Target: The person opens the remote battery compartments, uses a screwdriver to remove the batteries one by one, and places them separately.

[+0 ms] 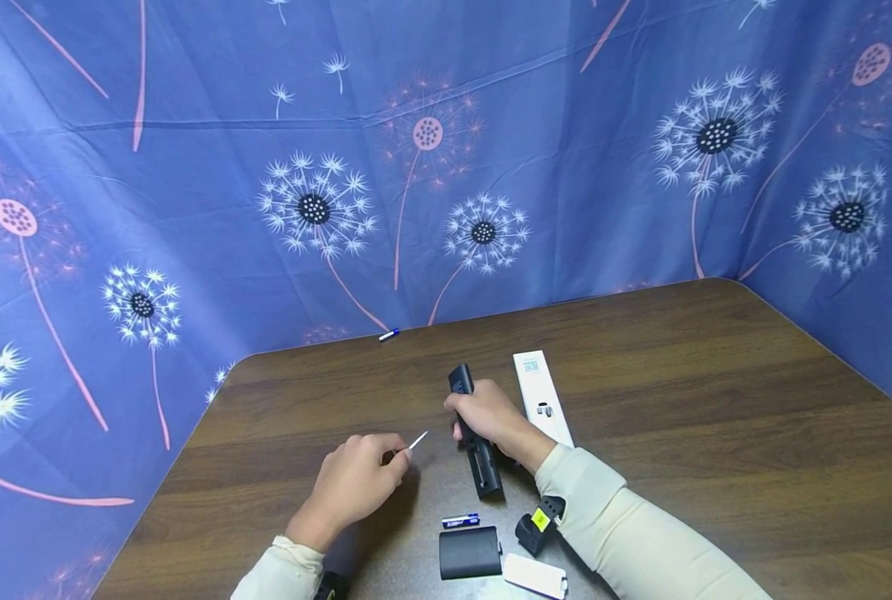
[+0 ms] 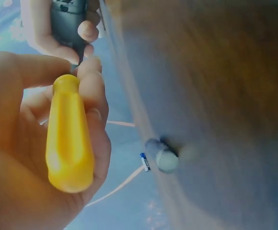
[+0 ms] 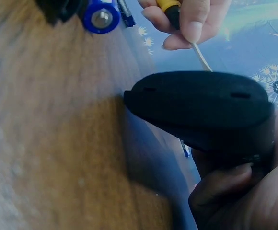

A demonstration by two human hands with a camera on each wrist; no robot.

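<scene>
My left hand (image 1: 356, 483) holds a small screwdriver (image 2: 69, 143) with a yellow handle. Its thin metal shaft (image 1: 418, 439) points toward the right hand. With my right hand (image 1: 491, 410) I grip a long black handheld device (image 1: 483, 468), tilted above the table, with an open slot in its near part. In the right wrist view, the screwdriver's tip passes behind the device's rounded end, and I cannot tell whether they touch. A blue and white battery (image 1: 460, 521) lies in front of the hands, beside a black rectangular case (image 1: 470, 553).
To the right of the case lies a white oblong piece (image 1: 534, 577). Behind the right forearm is a long white box (image 1: 542, 396). Another battery (image 1: 388, 335) rests at the far edge of the wooden table (image 1: 679, 375). A blue patterned cloth (image 1: 566, 183) hangs behind.
</scene>
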